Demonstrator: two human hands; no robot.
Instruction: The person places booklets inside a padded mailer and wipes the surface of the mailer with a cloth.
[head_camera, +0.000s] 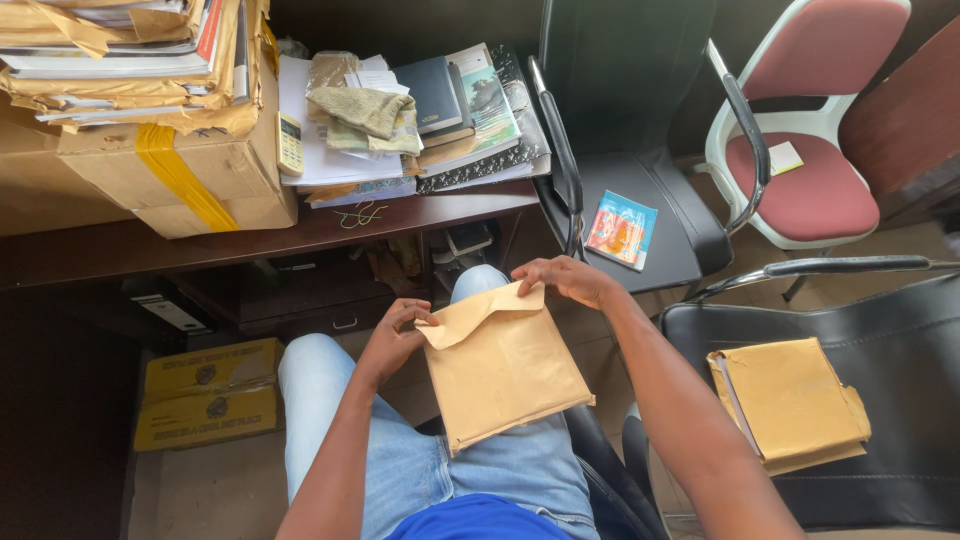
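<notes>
- Upper body: blue shirt (478, 520); only its front lower part shows at the bottom edge.
- Legs: light blue denim jeans (400, 460), faded at the knees, with a visible pocket seam.
- Forearms, left hand (395, 335) and right hand (570, 280): bare, unsleeved, without rings or watch.

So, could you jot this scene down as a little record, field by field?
Setting: seated person at a dark desk
Left hand: grips the left edge of a brown envelope by its flap
Right hand: pinches the flap's tip
Envelope: rests on the lap, flap folded over
Right chair: a second brown envelope
Black chair ahead: a colourful booklet
Desk: cardboard box, stacked books
</notes>
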